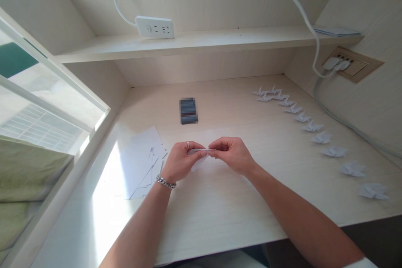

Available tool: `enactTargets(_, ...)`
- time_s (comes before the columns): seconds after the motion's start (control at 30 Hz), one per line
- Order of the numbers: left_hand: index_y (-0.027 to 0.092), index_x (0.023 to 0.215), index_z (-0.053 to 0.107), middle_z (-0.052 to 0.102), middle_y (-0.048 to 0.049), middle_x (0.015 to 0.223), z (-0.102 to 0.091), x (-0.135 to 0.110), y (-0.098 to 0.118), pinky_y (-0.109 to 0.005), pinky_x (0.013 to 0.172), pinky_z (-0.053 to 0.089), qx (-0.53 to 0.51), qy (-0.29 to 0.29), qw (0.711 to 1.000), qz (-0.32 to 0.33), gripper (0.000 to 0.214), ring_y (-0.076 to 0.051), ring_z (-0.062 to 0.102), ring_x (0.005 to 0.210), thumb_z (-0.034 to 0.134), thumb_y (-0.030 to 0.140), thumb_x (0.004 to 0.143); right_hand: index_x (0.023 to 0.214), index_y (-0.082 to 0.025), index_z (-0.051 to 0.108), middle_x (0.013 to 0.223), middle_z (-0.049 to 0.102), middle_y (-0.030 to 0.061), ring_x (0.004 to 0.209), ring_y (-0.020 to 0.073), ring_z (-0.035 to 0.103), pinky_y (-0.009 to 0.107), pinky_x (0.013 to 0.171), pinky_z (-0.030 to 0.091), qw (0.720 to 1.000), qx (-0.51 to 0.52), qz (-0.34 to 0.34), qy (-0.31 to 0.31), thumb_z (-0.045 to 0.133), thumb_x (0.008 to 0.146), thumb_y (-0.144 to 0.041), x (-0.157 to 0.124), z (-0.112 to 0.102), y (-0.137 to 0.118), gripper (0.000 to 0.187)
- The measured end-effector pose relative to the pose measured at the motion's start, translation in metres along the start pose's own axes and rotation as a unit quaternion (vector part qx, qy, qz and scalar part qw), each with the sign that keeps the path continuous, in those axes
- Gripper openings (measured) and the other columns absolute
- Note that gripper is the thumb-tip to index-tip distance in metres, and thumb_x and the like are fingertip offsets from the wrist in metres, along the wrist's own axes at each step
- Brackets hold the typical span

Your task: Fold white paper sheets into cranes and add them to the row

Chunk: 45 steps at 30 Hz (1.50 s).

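Between my two hands, above the middle of the desk, is a small piece of folded white paper (198,162). My left hand (181,160), with a ring and a chain bracelet, pinches its left part between thumb and fingers. From the other side, my right hand (233,153) pinches the paper's right end. Both sets of fingertips nearly meet, and they hide part of the folds. White paper sheets (141,146) lie to the left of my left hand. Along the right side stands a curving row of several folded paper cranes (321,137).
A dark pixelated object (189,111) lies beyond my hands on the desk (226,104). A power strip (155,27) rests on the shelf (204,44) at the back. A white cable (303,12) hangs to the wall socket (353,65). Window frames stand on the left.
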State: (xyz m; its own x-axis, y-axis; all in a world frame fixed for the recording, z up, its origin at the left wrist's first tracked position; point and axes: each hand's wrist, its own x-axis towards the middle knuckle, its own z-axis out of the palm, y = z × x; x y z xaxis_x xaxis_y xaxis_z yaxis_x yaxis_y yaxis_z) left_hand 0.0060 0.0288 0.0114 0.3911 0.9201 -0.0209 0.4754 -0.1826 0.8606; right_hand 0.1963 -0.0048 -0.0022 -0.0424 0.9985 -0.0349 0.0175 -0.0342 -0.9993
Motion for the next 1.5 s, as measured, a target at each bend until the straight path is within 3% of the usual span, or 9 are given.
enactTargets(0.3, 0.021, 0.083, 0.077, 0.076, -0.0039, 0.081, -0.001, -0.001, 0.002, -0.028, 0.065, 0.049, -0.004, 0.0, 1.0, -0.005, 0.023, -0.02, 0.067, 0.073, 0.069, 0.042, 0.078, 0.083, -0.017, 0.075, 0.072, 0.073, 0.0042, 0.071, 0.0183, 0.067, 0.034, 0.07, 0.055, 1.0, 0.014, 0.005, -0.009, 0.083, 0.064, -0.035, -0.002, 0.001, -0.003, 0.027)
enactTargets(0.5, 0.019, 0.08, 0.076, 0.075, -0.0045, 0.077, -0.002, -0.001, 0.0, -0.026, 0.056, 0.046, -0.028, -0.012, 0.998, -0.047, 0.026, -0.019, 0.066, 0.068, 0.07, 0.045, 0.076, 0.08, -0.015, 0.074, 0.064, 0.07, 0.003, 0.063, 0.0169, 0.067, 0.033, 0.065, 0.056, 0.999, 0.041, 0.022, -0.028, 0.083, 0.064, -0.035, 0.002, -0.002, -0.002, 0.027)
enactTargets(0.67, 0.018, 0.08, 0.076, 0.074, -0.0038, 0.075, -0.005, 0.001, 0.001, -0.026, 0.058, 0.045, -0.022, -0.002, 0.998, -0.06, 0.026, -0.018, 0.064, 0.066, 0.07, 0.043, 0.074, 0.086, -0.014, 0.073, 0.077, 0.075, 0.0066, 0.066, 0.0171, 0.07, 0.032, 0.066, 0.058, 0.996, 0.077, 0.037, -0.029, 0.08, 0.067, -0.037, 0.005, -0.01, -0.004, 0.03)
enactTargets(0.9, 0.017, 0.079, 0.076, 0.073, -0.0033, 0.074, -0.003, 0.0, 0.001, -0.025, 0.054, 0.044, -0.038, -0.022, 0.996, -0.079, 0.026, -0.017, 0.063, 0.063, 0.07, 0.042, 0.074, 0.085, -0.015, 0.073, 0.068, 0.071, 0.003, 0.065, 0.0162, 0.069, 0.03, 0.065, 0.056, 0.999, -0.005, 0.01, -0.039, 0.074, 0.075, -0.034, 0.004, -0.002, 0.005, 0.021)
enactTargets(1.5, 0.018, 0.085, 0.076, 0.074, -0.0025, 0.074, -0.001, 0.002, 0.0, -0.024, 0.056, 0.045, -0.03, -0.023, 0.997, -0.073, 0.025, -0.016, 0.064, 0.066, 0.072, 0.039, 0.073, 0.083, -0.016, 0.073, 0.066, 0.069, 0.0026, 0.063, 0.015, 0.065, 0.028, 0.063, 0.052, 0.998, -0.041, 0.029, -0.036, 0.071, 0.076, -0.028, 0.005, 0.001, 0.005, 0.015)
